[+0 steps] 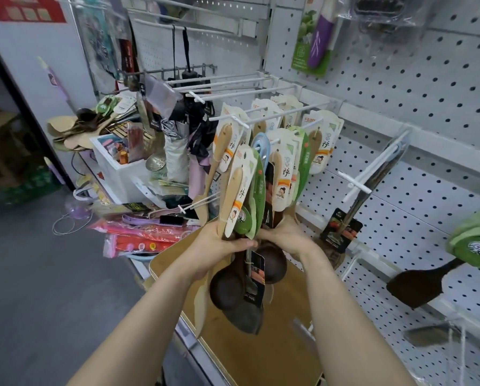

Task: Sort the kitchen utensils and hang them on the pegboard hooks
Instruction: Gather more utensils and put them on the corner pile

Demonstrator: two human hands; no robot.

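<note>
My left hand (219, 242) and my right hand (287, 235) both grip a bunch of carded utensils (244, 190) held upright: light wooden spoons on white and green cards, with dark brown ladle bowls (227, 288) hanging below my hands. Just behind the bunch, more carded wooden spoons (321, 140) hang on white pegboard hooks (275, 117). A dark ladle with a black tag (341, 227) hangs from a hook to the right. A dark spatula with a green card (417, 285) hangs at the far right.
White pegboard (428, 87) covers the right wall, with a bare hook (355, 185). A brown board (261, 344) lies under my arms. To the left stand a white box (122, 168), folded umbrellas (177, 129), red packets (141, 238) and loose wooden spoons (72, 129).
</note>
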